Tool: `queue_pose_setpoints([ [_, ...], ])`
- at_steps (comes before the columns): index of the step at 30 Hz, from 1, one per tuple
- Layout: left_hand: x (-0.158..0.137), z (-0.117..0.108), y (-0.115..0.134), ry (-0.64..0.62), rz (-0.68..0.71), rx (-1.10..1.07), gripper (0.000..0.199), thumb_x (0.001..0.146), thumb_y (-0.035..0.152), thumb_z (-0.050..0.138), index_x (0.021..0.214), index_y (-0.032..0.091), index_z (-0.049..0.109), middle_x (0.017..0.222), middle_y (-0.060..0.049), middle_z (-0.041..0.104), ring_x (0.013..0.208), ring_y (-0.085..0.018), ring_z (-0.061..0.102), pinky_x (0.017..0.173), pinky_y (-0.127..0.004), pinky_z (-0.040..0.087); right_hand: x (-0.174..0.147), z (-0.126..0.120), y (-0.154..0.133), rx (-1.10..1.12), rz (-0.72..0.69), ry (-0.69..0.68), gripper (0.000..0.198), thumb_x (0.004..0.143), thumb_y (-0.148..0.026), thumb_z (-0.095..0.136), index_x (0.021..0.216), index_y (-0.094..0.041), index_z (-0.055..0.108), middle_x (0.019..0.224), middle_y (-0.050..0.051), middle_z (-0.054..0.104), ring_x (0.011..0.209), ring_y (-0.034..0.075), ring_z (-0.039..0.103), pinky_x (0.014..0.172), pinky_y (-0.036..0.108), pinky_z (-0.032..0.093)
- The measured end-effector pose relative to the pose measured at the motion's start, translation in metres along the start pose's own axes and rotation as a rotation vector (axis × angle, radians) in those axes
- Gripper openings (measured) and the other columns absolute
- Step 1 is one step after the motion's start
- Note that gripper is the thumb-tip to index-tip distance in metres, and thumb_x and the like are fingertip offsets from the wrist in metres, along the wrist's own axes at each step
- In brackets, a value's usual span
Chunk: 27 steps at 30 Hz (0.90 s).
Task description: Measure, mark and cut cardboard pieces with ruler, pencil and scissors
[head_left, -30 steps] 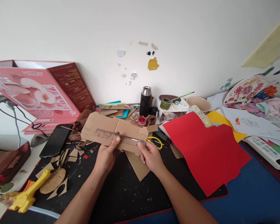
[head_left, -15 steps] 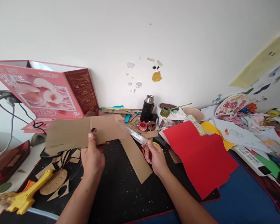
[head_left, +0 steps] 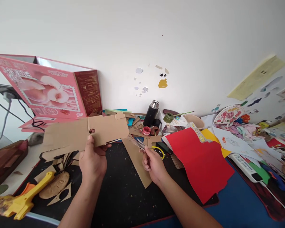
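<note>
Ruler (head_left: 138, 144) drawn off cardboard (head_left: 106, 129); left hand (head_left: 92, 157) clamps cardboard, right hand (head_left: 155, 164) ruler; small jar (head_left: 146, 134) holds red paint (head_left: 146, 129).

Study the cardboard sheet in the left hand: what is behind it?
Behind the cardboard sheet, the pink box rises above its top edge; cardboard scraps show below. The box's base is partly covered; anything else there cannot be seen.

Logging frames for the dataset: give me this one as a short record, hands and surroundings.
left hand: holds a cardboard sheet, hole near the thumb
right hand: holds a clear ruler
between hands: cardboard strip lying on a black mat
left side: pink box, yellow glue gun
right side: red paper, white power strip
back: black flask, open red paint jar
</note>
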<state>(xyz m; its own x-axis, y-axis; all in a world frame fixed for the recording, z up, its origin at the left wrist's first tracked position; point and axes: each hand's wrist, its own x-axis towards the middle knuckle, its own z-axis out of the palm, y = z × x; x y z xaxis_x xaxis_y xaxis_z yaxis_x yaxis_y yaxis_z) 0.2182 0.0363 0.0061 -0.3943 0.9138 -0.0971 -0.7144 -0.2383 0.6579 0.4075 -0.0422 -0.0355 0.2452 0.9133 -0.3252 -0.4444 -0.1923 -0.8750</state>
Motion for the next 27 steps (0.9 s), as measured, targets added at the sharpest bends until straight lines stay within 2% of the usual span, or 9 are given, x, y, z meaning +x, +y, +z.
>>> queue_pose_setpoints([
  [3,0.0,-0.002,-0.005,-0.084,-0.106,-0.024,0.037,0.076,0.031,0.089,0.109,0.023,0.076,0.105,0.001,0.078,0.064,-0.017,0.074,0.044,-0.025,0.057,0.006,0.023,0.003,0.003,0.008,-0.05,0.07,0.068,-0.077,0.088,0.091,-0.013,0.075,0.05,-0.009,0.048,0.038,0.005,0.033,0.039,0.021,0.01],
  [6,-0.002,-0.003,-0.007,-0.129,-0.173,-0.021,0.042,0.071,0.031,0.093,0.108,0.021,0.076,0.1,0.001,0.079,0.062,-0.018,0.075,0.045,-0.025,0.058,0.014,0.044,0.005,0.073,-0.011,-0.046,0.067,0.065,-0.075,0.091,0.088,-0.016,0.071,0.05,-0.009,0.049,0.038,0.005,0.033,0.039,0.021,0.012],
  [9,-0.005,-0.002,-0.009,-0.14,-0.206,-0.016,0.048,0.068,0.03,0.096,0.11,0.02,0.075,0.1,0.0,0.08,0.063,-0.018,0.076,0.046,-0.025,0.058,0.015,0.055,0.01,0.088,0.059,-0.152,0.071,0.067,-0.078,0.088,0.098,-0.016,0.072,0.053,-0.009,0.054,0.038,0.005,0.034,0.039,0.02,0.012],
  [11,-0.009,-0.001,-0.009,-0.148,-0.229,-0.018,0.05,0.067,0.031,0.097,0.11,0.019,0.075,0.099,0.0,0.08,0.063,-0.017,0.076,0.046,-0.024,0.057,0.01,0.057,0.017,0.007,0.134,-0.262,0.07,0.072,-0.079,0.084,0.1,-0.015,0.073,0.053,-0.007,0.056,0.037,0.006,0.038,0.038,0.021,0.013],
  [14,-0.014,0.001,-0.007,-0.187,-0.275,-0.013,0.05,0.067,0.033,0.099,0.108,0.018,0.074,0.097,0.0,0.079,0.062,-0.017,0.075,0.046,-0.023,0.055,-0.002,0.054,0.024,-0.115,0.121,-0.333,0.066,0.075,-0.078,0.082,0.095,-0.016,0.071,0.051,-0.006,0.056,0.036,0.007,0.04,0.037,0.022,0.015],
  [21,-0.022,0.0,-0.013,-0.286,-0.436,0.051,0.053,0.067,0.038,0.101,0.108,0.016,0.075,0.078,0.0,0.076,0.059,-0.016,0.072,0.052,-0.023,0.055,-0.013,0.047,0.018,-0.167,-0.01,-0.338,0.061,0.084,-0.079,0.075,0.079,-0.02,0.06,0.054,-0.005,0.057,0.036,0.006,0.042,0.036,0.021,0.018],
  [24,-0.025,-0.002,-0.021,-0.288,-0.378,0.099,0.05,0.068,0.039,0.1,0.108,0.017,0.078,0.097,-0.006,0.082,0.084,-0.021,0.078,0.073,-0.028,0.061,-0.011,0.044,0.013,-0.147,-0.099,-0.307,0.063,0.084,-0.081,0.073,0.077,-0.02,0.059,0.054,-0.005,0.056,0.035,0.006,0.041,0.036,0.021,0.017],
  [27,-0.032,-0.005,-0.029,-0.315,-0.337,0.171,0.048,0.071,0.042,0.098,0.109,0.018,0.081,0.115,-0.011,0.083,0.12,-0.028,0.073,0.104,-0.037,0.056,-0.009,0.04,0.009,-0.109,-0.148,-0.259,0.066,0.083,-0.081,0.074,0.066,-0.019,0.058,0.051,-0.006,0.05,0.035,0.006,0.039,0.037,0.022,0.017],
])
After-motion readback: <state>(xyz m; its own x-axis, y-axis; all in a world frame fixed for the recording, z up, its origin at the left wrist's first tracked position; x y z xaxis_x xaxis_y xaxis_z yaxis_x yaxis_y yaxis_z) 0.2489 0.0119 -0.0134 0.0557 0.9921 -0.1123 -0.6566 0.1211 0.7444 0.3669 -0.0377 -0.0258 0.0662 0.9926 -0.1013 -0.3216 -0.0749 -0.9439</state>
